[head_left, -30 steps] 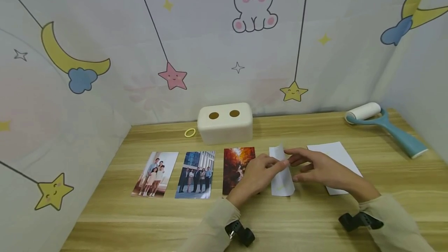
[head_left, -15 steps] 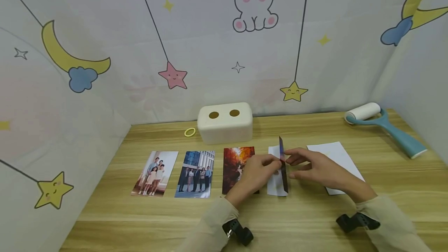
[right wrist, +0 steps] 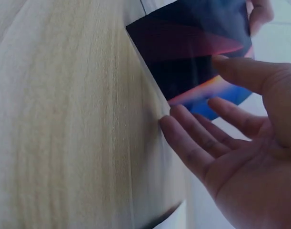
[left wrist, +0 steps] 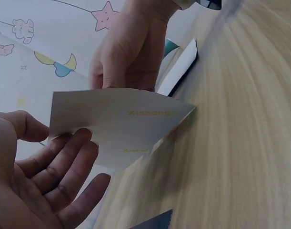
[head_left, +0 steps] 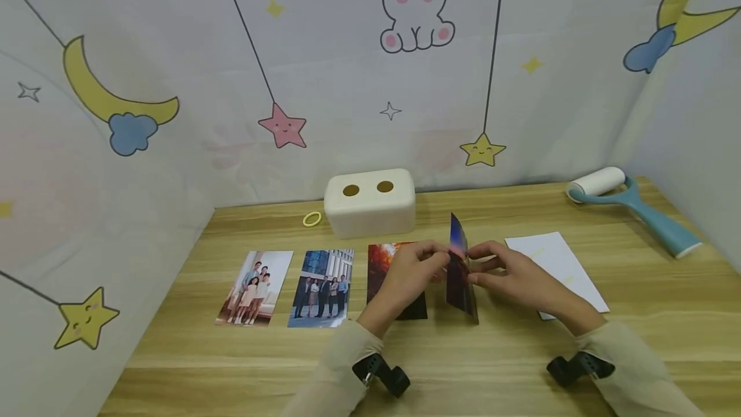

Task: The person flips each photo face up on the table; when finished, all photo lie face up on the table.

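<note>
Over the table stands a photo print (head_left: 457,262), tilted on its edge, with a blue, pink and dark picture on one face. Its white back (left wrist: 112,119) carries faint yellow lettering. My left hand (head_left: 408,275) pinches the edge of the print between thumb and fingers. On the picture side, my right hand (head_left: 521,278) touches the print with its thumb, the other fingers loosely bent; none of them shows on the white side. Just left lies an autumn forest photo (head_left: 379,269), partly covered by my left hand. A white card (head_left: 558,262), yellow marks showing, lies beyond my right hand.
A family photo (head_left: 255,288) and an office group photo (head_left: 321,288) lie at the left. Behind stand a cream box with two holes (head_left: 370,214) and a yellow ring (head_left: 312,219). A blue-handled lint roller (head_left: 648,211) lies at the back right, near the patterned curtain (head_left: 347,69).
The print showed its white back upward; its right edge has come up and over to the left, and the dark picture side now shows. Both hands have shifted slightly left.
</note>
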